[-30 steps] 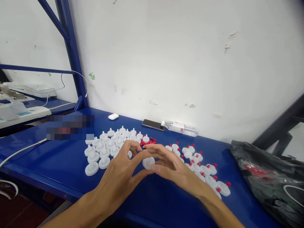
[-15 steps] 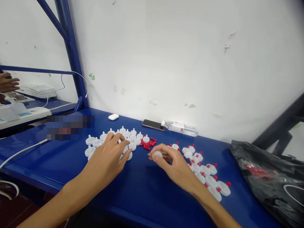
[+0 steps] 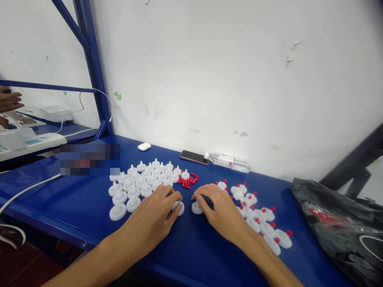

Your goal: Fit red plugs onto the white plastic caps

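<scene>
My left hand (image 3: 163, 211) is closed, thumb and fingers gripping a white nozzle cap (image 3: 179, 209) low over the table. Just to its right, my right hand (image 3: 220, 209) has its fingers curled around another white nozzle cap (image 3: 196, 207), which appears to rest on the blue tabletop; its spout is hidden by the fingers. Left of and beyond my left hand stand several white nozzle caps (image 3: 119, 197), spouts upward. A pile of small red tips (image 3: 187, 183) lies between and beyond the hands. Several white caps fitted with red tips (image 3: 267, 229) lie to the right of my right hand.
Along the wall lie a white earbud case (image 3: 144, 146), a phone (image 3: 194, 157) and a clear plastic bottle (image 3: 229, 161). A black plastic bag (image 3: 335, 227) covers the table's right end. At the left, a cable (image 3: 30, 191) crosses the blue table (image 3: 74, 207); another person's hand (image 3: 10, 100) shows beyond.
My left hand has come away from the white cluster, rightward and nearer, with a nozzle cap. My right hand has lowered its white cap to the tabletop.
</scene>
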`<state>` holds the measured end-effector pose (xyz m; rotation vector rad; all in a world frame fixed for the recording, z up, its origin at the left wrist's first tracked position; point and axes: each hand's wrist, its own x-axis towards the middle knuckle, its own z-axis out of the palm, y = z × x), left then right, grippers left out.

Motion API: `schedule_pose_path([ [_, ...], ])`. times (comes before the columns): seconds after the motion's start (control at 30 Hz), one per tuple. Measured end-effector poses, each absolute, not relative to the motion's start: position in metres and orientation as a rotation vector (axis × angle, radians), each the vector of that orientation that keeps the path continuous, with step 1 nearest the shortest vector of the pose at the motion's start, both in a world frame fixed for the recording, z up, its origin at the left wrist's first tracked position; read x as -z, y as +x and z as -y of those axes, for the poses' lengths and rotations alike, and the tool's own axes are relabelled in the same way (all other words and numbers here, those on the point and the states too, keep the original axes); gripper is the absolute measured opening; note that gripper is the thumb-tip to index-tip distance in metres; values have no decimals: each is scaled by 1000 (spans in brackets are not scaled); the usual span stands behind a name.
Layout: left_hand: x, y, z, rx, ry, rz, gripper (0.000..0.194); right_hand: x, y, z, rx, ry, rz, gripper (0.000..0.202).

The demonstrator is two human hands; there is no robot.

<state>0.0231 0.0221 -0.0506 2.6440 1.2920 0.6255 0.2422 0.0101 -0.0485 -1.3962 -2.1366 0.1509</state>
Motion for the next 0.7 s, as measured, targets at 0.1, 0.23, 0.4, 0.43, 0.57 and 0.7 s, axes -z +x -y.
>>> schedule_pose_path([
  [0.1, 55, 27, -20, -628, 2572, -1275, 16, 52, 248, -14, 145, -1495, 2109, 21],
  [0.23, 61, 30, -23, -636, 2527, -1279, 6, 55, 254, -18, 288, -1556, 2070, 21],
  [0.4, 69, 35, -23, -681, 2535, -1236, 19, 54, 252, -17, 414, -1525, 2112, 29],
  [0.43, 71, 36, -23, -688, 2542, -1229, 25, 53, 250, -17, 443, -1493, 2164, 31],
  [0.57, 76, 38, -23, -711, 2545, -1236, 39, 56, 243, -18, 500, -1383, 2401, 40],
  [0.7, 76, 39, -24, -709, 2544, -1232, 41, 61, 240, -20, 423, -1387, 2525, 51],
])
